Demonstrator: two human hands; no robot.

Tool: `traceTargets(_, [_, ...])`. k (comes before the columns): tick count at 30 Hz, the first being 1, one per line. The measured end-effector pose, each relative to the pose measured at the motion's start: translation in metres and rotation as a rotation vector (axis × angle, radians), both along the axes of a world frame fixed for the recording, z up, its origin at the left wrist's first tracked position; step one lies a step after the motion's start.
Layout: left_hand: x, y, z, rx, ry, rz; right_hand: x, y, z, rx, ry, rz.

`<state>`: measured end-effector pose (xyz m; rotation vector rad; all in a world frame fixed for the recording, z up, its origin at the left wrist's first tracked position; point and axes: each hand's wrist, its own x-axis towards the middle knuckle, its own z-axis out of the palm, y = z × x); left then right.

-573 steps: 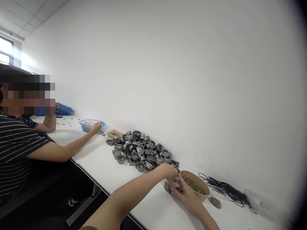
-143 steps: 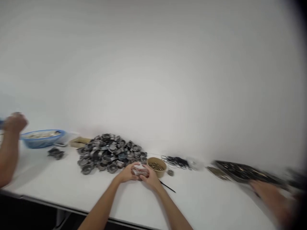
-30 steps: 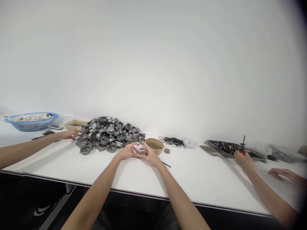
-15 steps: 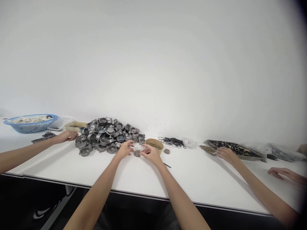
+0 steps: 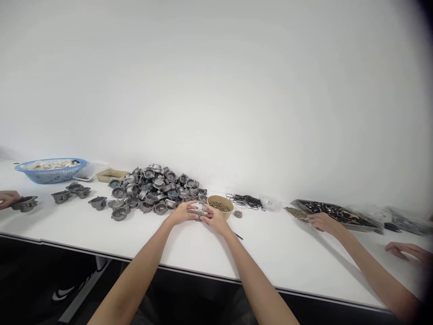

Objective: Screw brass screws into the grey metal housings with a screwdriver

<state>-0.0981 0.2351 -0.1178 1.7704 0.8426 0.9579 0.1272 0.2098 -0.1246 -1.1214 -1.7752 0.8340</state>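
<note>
Workroom: long bench set against a plain white wall [image 5: 216, 90].
White tabletop [image 5: 287, 262], far edge meeting the wall; faint scuffs low on the wall; even, soft light; dark floor [image 5: 30, 289] under the front edge; pale table leg [image 5: 83, 293].

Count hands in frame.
5. Left hand and right hand meet by the tan bowl; co-worker's far-left hand on a grey part; two at right: tray-side hand, far-right hand. More may be off-frame.

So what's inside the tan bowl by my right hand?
The tan bowl holds small brass-coloured pieces, too small to identify. Lower layers are covered; the right hand hides part of its near wall.
</note>
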Motion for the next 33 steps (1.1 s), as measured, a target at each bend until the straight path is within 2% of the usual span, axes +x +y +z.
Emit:
traceTargets(8, [0.002, 0.005, -0.006, -0.015, -0.009, -0.052, -0.003, -0.004, 0.001, 0.01, -0.004, -0.034])
traceTargets(16, [-0.002, -0.008, 0.002, 0.019, 0.041, -0.163, -0.014, -0.018, 0.011, -0.034, 0.033, 0.037])
traceTargets(26, [-0.004, -0.007, 0.001, 0.084, 0.138, -0.143, -0.017, -0.027, 0.024, -0.073, 0.012, 0.054])
traceTargets(31, [-0.003, -0.009, 0.003, 0.124, 0.193, -0.134, -0.017, -0.028, 0.023, -0.063, 0.006, 0.06])
traceTargets(33, [0.001, -0.012, 0.006, 0.148, 0.233, -0.089, -0.017, -0.026, 0.02, -0.059, 0.005, 0.063])
